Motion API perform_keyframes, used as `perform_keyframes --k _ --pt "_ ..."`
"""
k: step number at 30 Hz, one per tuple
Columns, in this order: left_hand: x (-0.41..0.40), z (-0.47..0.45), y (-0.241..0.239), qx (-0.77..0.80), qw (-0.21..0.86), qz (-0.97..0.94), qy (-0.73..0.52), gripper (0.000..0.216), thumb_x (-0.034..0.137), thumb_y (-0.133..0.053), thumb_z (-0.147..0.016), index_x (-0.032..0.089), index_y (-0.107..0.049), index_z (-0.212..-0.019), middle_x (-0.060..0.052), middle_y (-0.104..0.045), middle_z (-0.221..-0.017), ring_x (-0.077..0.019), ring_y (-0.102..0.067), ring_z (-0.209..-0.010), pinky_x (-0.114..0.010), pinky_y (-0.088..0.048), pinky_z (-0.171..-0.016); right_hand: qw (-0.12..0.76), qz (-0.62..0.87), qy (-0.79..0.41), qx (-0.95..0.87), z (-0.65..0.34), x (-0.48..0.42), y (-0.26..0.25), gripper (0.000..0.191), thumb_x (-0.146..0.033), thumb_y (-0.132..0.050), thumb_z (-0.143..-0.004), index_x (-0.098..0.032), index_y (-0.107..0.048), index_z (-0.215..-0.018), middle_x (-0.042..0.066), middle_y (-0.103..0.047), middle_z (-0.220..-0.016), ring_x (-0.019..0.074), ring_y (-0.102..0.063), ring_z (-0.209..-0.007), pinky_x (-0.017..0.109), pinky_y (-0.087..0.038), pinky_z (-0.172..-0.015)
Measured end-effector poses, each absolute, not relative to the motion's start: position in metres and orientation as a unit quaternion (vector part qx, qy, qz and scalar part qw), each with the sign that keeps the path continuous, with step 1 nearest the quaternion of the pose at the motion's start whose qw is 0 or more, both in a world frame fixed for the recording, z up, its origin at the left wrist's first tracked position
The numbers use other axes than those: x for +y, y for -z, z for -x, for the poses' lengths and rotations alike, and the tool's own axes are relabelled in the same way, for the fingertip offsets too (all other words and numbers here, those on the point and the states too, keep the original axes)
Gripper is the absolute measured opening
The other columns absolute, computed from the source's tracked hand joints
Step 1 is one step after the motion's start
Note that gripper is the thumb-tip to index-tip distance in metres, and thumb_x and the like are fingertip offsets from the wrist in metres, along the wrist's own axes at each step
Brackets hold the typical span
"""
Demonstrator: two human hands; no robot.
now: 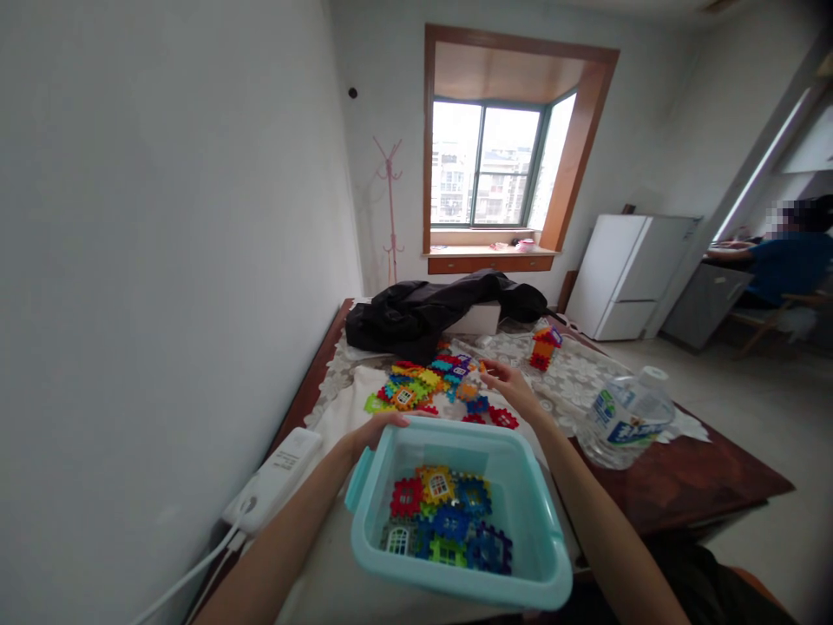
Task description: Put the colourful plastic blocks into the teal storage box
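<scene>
Teal bin (540, 529), lower centre, overhangs the tabletop (690, 477) edge; left hand (374, 430) grips its far rim. Right hand (511, 382), pinching a tile, reaches the tile pile (433, 386). Risk: bin tips; bottle (625, 417) knocked.

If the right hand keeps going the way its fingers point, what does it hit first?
Probably the loose pile of blocks on the table: the right hand points left into it, fingertips almost at its edge. Depth is hard to judge.

One teal bin (521, 512), one water bottle (626, 415), one power strip (277, 477), one assembled block house (545, 345), and two hands: left hand (377, 430), right hand (511, 384).
</scene>
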State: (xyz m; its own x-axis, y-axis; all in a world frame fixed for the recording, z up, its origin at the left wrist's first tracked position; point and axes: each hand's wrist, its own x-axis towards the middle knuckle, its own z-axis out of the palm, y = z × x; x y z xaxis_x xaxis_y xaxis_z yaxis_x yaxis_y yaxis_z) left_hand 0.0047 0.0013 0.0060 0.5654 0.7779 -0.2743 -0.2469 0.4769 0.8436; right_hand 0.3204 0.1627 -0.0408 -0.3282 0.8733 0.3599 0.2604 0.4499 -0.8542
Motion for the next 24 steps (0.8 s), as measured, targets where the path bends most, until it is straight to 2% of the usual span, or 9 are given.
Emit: perform_keyframes --k 2,5,9,12,17,24 --pt "0.002 -0.004 -0.005 0.337 0.788 -0.401 -0.324 0.073 0.036 -0.075 -0.068 0.02 -0.065 -0.139 -0.011 -0.078 -0.117 -0.0336 -0.076 -0.101 -0.043 -0.062 -0.086 0.445 0.353 -0.372 -0.734 -0.313 0.157 0.038 0.056 -0.054 -0.072 -0.09 -0.022 -0.07 -0.136 0.009 -0.078 -0.119 0.0254 -0.072 -0.095 0.041 -0.06 -0.085" --pt "0.002 -0.003 -0.004 0.339 0.787 -0.403 -0.321 0.073 0.037 -0.076 -0.067 0.02 -0.066 -0.137 -0.011 -0.078 -0.117 -0.0344 -0.076 -0.102 -0.044 -0.062 -0.087 0.424 0.345 -0.311 -0.777 -0.305 0.149 0.037 0.054 -0.051 -0.075 -0.089 -0.022 -0.071 -0.134 0.01 -0.077 -0.121 0.0256 -0.071 -0.098 0.04 -0.059 -0.086" --pt "0.004 -0.003 -0.004 0.335 0.791 -0.399 -0.321 0.068 0.037 -0.077 -0.067 0.02 -0.068 -0.133 -0.01 -0.079 -0.113 -0.0337 -0.076 -0.102 -0.042 -0.062 -0.087 0.34 0.34 -0.263 -0.836 -0.304 0.141 0.039 0.045 -0.042 -0.074 -0.091 -0.023 -0.074 -0.132 0.009 -0.077 -0.122 0.0258 -0.071 -0.099 0.042 -0.057 -0.093" --pt "0.005 -0.002 -0.003 0.338 0.79 -0.4 -0.32 0.067 0.037 -0.077 -0.066 0.018 -0.068 -0.13 -0.01 -0.079 -0.11 -0.033 -0.075 -0.104 -0.039 -0.061 -0.087 0.269 0.328 -0.244 -0.872 -0.306 0.139 0.042 0.039 -0.037 -0.077 -0.089 -0.025 -0.078 -0.126 0.01 -0.075 -0.127 0.0287 -0.069 -0.112 0.045 -0.053 -0.105" --pt "0.006 -0.001 0.0 0.344 0.784 -0.41 -0.316 0.061 0.038 -0.075 -0.067 0.016 -0.07 -0.125 -0.01 -0.078 -0.111 -0.0319 -0.075 -0.104 -0.037 -0.06 -0.087 0.188 0.292 -0.229 -0.909 -0.302 0.14 0.053 0.045 -0.038 -0.08 -0.087 -0.025 -0.079 -0.13 0.014 -0.072 -0.136 0.0337 -0.065 -0.125 0.046 -0.05 -0.112" --pt "0.006 0.0 0.002 0.327 0.788 -0.418 -0.312 0.059 0.04 -0.073 -0.071 0.015 -0.07 -0.124 -0.01 -0.078 -0.111 -0.0299 -0.074 -0.102 -0.037 -0.058 -0.087 0.198 0.299 -0.223 -0.906 -0.296 0.147 0.065 0.043 -0.034 -0.076 -0.089 -0.022 -0.078 -0.131 0.016 -0.071 -0.136 0.0338 -0.066 -0.122 0.045 -0.053 -0.107"
